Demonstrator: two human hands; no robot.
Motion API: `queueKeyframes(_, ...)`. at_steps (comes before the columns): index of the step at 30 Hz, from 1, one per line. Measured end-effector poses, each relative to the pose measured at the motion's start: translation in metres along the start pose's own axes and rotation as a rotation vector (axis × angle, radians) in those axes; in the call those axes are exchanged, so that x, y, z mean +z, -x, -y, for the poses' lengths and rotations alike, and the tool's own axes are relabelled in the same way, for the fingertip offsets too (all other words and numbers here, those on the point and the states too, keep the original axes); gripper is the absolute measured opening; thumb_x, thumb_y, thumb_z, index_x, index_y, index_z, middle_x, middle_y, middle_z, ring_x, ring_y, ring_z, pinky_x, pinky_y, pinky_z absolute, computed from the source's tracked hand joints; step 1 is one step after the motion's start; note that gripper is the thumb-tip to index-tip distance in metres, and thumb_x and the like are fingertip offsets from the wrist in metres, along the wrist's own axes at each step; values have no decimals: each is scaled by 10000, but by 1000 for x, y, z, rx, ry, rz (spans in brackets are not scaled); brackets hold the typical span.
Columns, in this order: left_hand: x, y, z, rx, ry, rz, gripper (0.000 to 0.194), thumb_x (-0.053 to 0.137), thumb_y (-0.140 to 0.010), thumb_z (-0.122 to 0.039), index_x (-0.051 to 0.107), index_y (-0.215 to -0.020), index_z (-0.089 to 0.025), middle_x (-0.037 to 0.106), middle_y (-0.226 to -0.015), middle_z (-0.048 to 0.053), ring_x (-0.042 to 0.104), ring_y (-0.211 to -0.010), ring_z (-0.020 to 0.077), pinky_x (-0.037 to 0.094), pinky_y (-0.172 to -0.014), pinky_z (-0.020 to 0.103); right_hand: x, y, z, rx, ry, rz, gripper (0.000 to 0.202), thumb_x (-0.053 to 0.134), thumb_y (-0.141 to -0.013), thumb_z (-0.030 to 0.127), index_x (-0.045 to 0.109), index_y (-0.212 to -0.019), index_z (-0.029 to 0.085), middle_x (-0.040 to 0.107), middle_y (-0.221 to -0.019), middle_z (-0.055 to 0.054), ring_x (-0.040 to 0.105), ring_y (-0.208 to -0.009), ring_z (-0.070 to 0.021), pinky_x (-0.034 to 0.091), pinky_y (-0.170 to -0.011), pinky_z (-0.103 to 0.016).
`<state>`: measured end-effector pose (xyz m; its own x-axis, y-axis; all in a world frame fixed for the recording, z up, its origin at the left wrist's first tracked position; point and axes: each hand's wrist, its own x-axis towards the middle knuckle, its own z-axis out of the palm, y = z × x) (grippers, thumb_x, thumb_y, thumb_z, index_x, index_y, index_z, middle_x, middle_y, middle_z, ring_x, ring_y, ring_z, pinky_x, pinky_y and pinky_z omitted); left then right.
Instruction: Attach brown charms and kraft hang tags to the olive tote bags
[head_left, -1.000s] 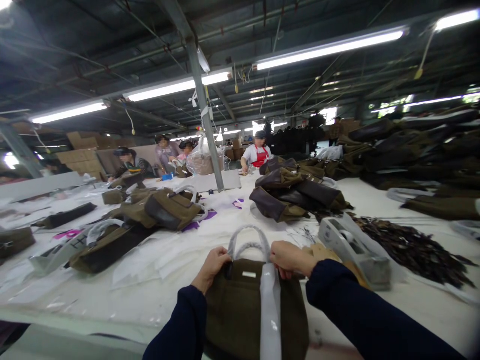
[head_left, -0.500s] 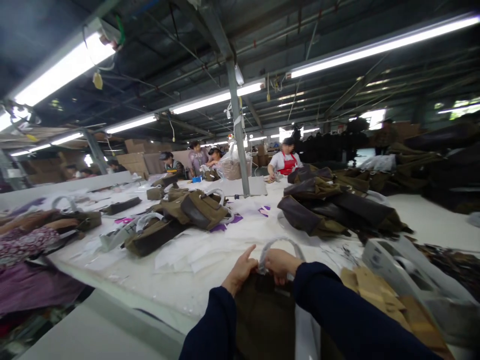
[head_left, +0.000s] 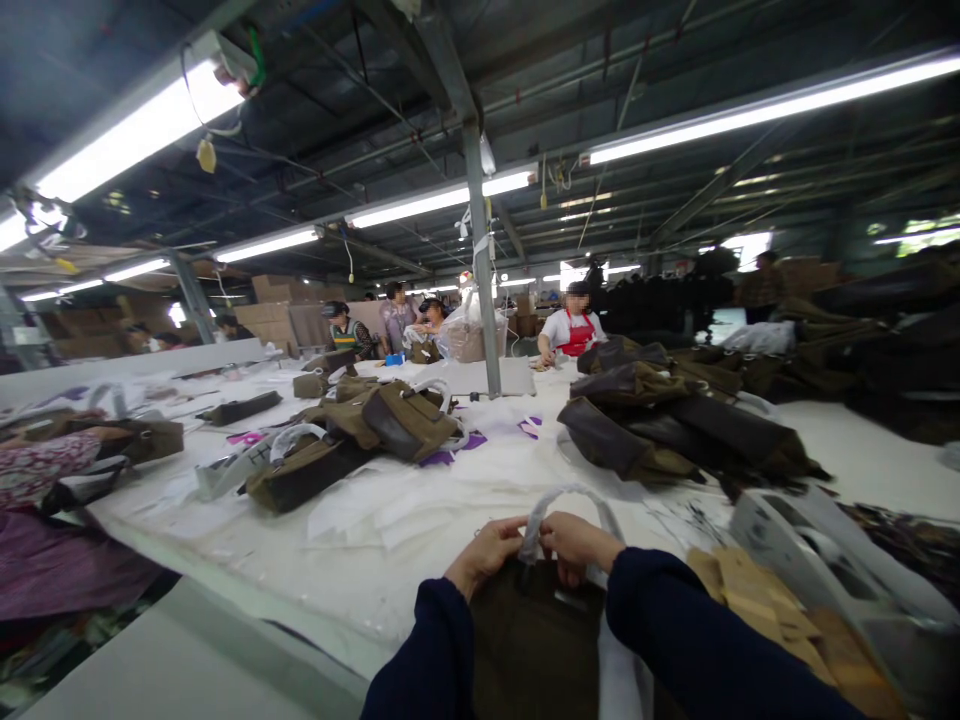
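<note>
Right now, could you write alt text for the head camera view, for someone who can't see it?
Two hands in dark blue sleeves, the left hand and the right hand, pinch the wrapped handle of an olive-brown bag at the near edge of a long white table. More bags are heaped across it, and other people work at the far end.

Two hands close together

The left hand (head_left: pixel 489 552) and right hand (head_left: pixel 576 545) almost touch, fingers curled in a pinch, arms in dark sleeves reaching forward.

Both hands (head_left: pixel 534 547) pinch olive bag's (head_left: pixel 536 640) wrapped handle (head_left: pixel 559 500)
</note>
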<state>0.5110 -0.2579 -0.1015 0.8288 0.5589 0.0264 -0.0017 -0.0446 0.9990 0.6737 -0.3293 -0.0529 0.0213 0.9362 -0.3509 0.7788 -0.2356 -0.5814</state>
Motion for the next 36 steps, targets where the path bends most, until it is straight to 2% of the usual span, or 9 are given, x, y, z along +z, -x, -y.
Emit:
queueKeyframes(5,0,-5,1,-27,-68,4,462,693,-702,-441,710,-1046,-133,667,-752,55,590,-693,173,447,-707,305,5,7,-3,-42,-88,48,310,347,-917,186,644,-1000,160,597,-533,-33,660,-530,-202,499,-496,-247)
queueKeyframes(9,1,-12,8,-38,-208,-117,279,641,-699,-386,704,-811,-139,637,-678,32,549,-643,165,427,-650,290,5,8,-6,-38,-69,35,309,354,-900,168,649,-987,150,592,-525,-28,642,-500,-195,478,-474,-243)
queueKeyframes(14,1,-6,6,-4,-424,-278,189,550,-746,-320,656,-712,-168,602,-630,18,532,-632,169,403,-617,271,-2,13,-3,-75,34,-12,225,470,-847,195,683,-796,142,610,-522,-38,641,-528,-201,492,-572,-271)
queueKeyframes(17,3,3,-4,25,-543,-327,161,533,-776,-294,631,-706,-188,631,-685,19,570,-683,175,421,-654,263,-7,25,4,-126,68,-92,99,592,-733,141,666,-670,161,665,-642,-48,676,-765,-229,481,-733,-277)
queueKeyframes(20,7,11,-18,65,-643,-343,187,502,-815,-299,611,-699,-201,632,-706,16,587,-730,180,421,-698,262,-12,38,12,-134,5,-125,92,636,-660,88,642,-617,169,667,-692,-24,645,-926,-239,451,-815,-265)
queueKeyframes(24,9,15,-30,114,-710,-322,246,480,-840,-368,586,-687,-206,612,-686,11,579,-701,187,413,-679,272,-10,40,18,-49,-244,-138,113,635,-709,130,611,-602,157,613,-611,3,648,-788,-194,480,-720,-236)
queueKeyframes(26,7,15,-31,96,-681,-281,305,473,-843,-446,586,-693,-206,605,-660,2,579,-647,183,423,-625,270,-3,36,21,4,-414,-156,150,562,-786,150,598,-641,159,618,-633,-2,646,-693,-170,504,-645,-236)
queueKeyframes(30,4,18,-31,-89,-513,-242,358,498,-778,-548,581,-738,-202,583,-605,-14,585,-568,185,388,-447,241,26,33,27,59,-715,-152,189,432,-864,127,569,-741,168,662,-743,-37,662,-649,-154,546,-573,-243)
queueKeyframes(36,3,35,-31,-171,-464,-289,327,470,-766,-464,594,-814,-166,635,-724,28,594,-579,165,422,-466,243,67,45,23,61,-859,111,341,299,-931,116,601,-774,121,668,-670,-61,656,-529,-135,546,-510,-232)
